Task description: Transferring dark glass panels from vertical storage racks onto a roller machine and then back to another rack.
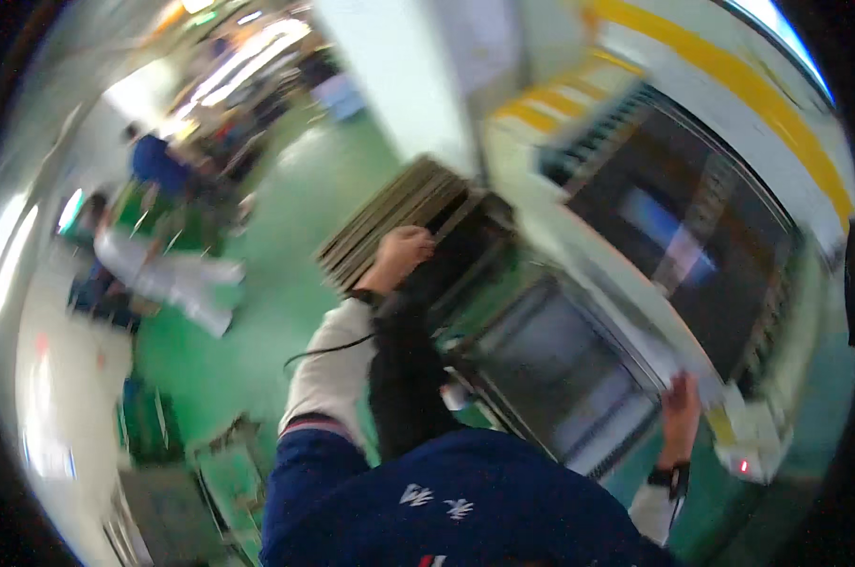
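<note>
My left hand (404, 253) reaches out over a stack of brown, flat board-like pieces (390, 213), with its fingers curled at the stack's near right side. Blur hides what those fingers hold, if anything. Right beside the stack is a dark box-like thing (470, 241). My right hand (681, 411) is at the right corner of a metal-framed rack (489, 387) with a grey, shiny panel (560, 364) in it. Motion smears the right fingers, so their grip on the frame is unclear. Both wrists wear dark bands.
To the right stands a large pale machine with a dark conveyor-like bed (673, 236) and yellow stripes (541, 113). A white pillar (390, 76) rises beyond the stack. At left, a person in white (158, 269) and one in blue (158, 161) are on the green floor (286, 227).
</note>
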`<action>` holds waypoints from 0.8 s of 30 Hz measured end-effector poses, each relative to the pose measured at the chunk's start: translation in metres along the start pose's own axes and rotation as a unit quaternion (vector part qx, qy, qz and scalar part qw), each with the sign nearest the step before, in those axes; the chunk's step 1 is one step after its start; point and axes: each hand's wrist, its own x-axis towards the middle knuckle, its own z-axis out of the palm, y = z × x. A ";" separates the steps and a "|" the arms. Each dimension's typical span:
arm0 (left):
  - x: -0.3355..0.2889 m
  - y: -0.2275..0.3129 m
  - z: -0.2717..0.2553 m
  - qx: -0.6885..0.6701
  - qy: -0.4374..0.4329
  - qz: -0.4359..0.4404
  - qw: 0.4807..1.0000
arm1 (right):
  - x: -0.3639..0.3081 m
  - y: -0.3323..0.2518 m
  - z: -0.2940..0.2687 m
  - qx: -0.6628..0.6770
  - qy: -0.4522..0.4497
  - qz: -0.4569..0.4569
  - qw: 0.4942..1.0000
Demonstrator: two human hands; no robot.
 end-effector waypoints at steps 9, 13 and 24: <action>-0.046 -0.068 -0.046 0.439 0.034 -0.006 0.898 | 0.015 0.184 -0.008 -0.309 -0.315 0.215 0.871; -0.055 -0.065 -0.045 0.449 0.027 -0.006 0.893 | -0.024 0.214 0.028 -0.546 -0.418 0.158 0.708; -0.044 -0.068 -0.048 0.479 -0.027 -0.023 0.877 | -0.017 0.282 0.005 -0.600 -0.572 0.103 0.550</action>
